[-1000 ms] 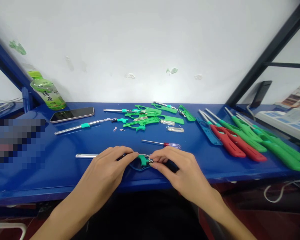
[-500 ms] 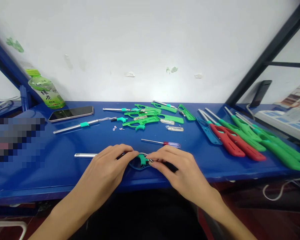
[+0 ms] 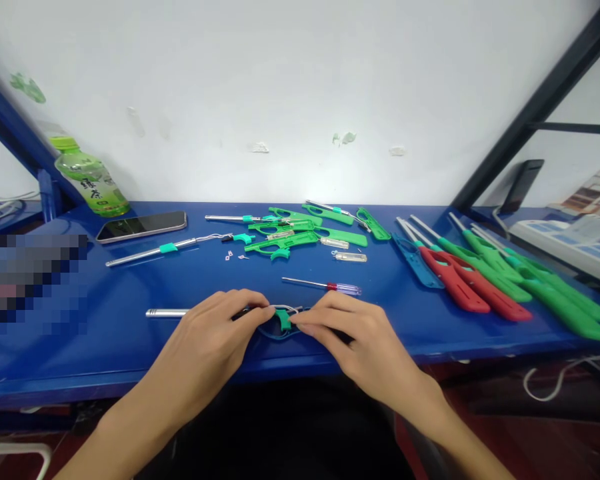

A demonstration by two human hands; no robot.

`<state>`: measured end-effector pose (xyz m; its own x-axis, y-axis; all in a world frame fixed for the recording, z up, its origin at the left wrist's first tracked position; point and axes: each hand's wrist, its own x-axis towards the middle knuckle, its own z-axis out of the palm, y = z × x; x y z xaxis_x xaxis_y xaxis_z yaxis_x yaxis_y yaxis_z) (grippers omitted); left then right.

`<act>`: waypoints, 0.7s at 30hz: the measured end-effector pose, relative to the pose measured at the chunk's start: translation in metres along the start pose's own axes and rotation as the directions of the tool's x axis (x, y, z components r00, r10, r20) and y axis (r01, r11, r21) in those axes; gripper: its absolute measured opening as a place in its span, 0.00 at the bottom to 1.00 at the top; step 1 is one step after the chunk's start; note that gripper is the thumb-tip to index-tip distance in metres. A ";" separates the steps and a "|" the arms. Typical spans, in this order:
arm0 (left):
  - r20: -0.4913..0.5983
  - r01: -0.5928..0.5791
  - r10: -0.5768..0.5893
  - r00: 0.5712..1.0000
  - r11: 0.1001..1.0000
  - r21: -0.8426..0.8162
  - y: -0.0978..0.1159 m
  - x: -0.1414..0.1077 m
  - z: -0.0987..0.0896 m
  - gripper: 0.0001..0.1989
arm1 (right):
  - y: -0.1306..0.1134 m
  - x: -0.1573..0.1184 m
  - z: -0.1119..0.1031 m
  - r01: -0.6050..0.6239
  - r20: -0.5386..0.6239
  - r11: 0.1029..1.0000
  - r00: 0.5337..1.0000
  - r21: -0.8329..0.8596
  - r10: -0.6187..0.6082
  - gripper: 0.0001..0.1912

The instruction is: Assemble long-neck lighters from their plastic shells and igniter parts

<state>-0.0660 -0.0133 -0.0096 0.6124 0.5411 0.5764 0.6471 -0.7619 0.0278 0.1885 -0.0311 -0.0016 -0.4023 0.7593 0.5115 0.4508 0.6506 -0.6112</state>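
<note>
My left hand (image 3: 225,327) is closed around the front part of an opened blue stick lighter (image 3: 273,335) at the table's near edge. Its metal tube (image 3: 166,313) sticks out to the left of that hand. Between my two hands shows the lighter's green trigger (image 3: 283,319), with pale wires (image 3: 290,308) running just behind it. My right hand (image 3: 347,327) pinches with thumb and forefinger at the trigger's right side; its fingertips cover whatever small part sits there. A screwdriver (image 3: 343,289) with a clear purple and red handle lies just beyond my hands.
Green lighter shells (image 3: 285,247), clear fuel tanks (image 3: 350,257) and a tube with wires (image 3: 145,257) lie farther back. Assembled red lighters (image 3: 473,287) and green ones are on the right. A phone (image 3: 143,227) and a tea bottle (image 3: 93,180) stand at the back left.
My right fingertips have shifted slightly left against the trigger, covering the black part and wire ends seen before. The metal tube has moved slightly left. My left hand stays nearly in place.
</note>
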 end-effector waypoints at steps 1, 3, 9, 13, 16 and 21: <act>0.011 0.010 -0.010 1.000 1.000 -0.007 0.002 0.000 -0.001 0.15 | 0.000 0.000 0.001 0.009 -0.026 1.000 1.000 0.000 -0.009 0.11; 0.041 0.045 -0.043 0.998 0.999 -0.031 0.007 0.001 -0.005 0.15 | 0.001 -0.001 0.002 0.036 -0.075 0.999 0.996 -0.023 -0.038 0.09; 0.051 0.078 -0.075 0.996 0.995 -0.061 0.021 0.005 -0.011 0.11 | 0.004 -0.006 0.005 0.055 -0.157 0.990 0.985 -0.130 -0.075 0.05; 0.043 0.068 -0.066 0.997 0.997 -0.045 0.020 0.006 -0.009 0.10 | 0.004 -0.006 0.005 0.014 -0.165 0.994 0.986 -0.110 -0.032 0.02; 0.036 0.058 -0.057 0.998 0.998 -0.038 0.019 0.006 -0.009 0.10 | 0.002 -0.007 0.005 0.043 -0.115 0.987 0.991 -0.157 -0.061 0.04; 0.024 0.047 -0.047 0.999 0.998 -0.029 0.019 0.005 -0.008 0.09 | -0.001 -0.011 0.002 0.073 -0.060 0.972 0.994 -0.221 -0.089 0.04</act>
<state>-0.0548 -0.0279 0.0007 0.5924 0.5846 0.5544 0.6618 -0.7455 0.0791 0.1913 -0.0406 -0.0078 -0.3923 0.6983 0.5988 0.5853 0.6917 -0.4231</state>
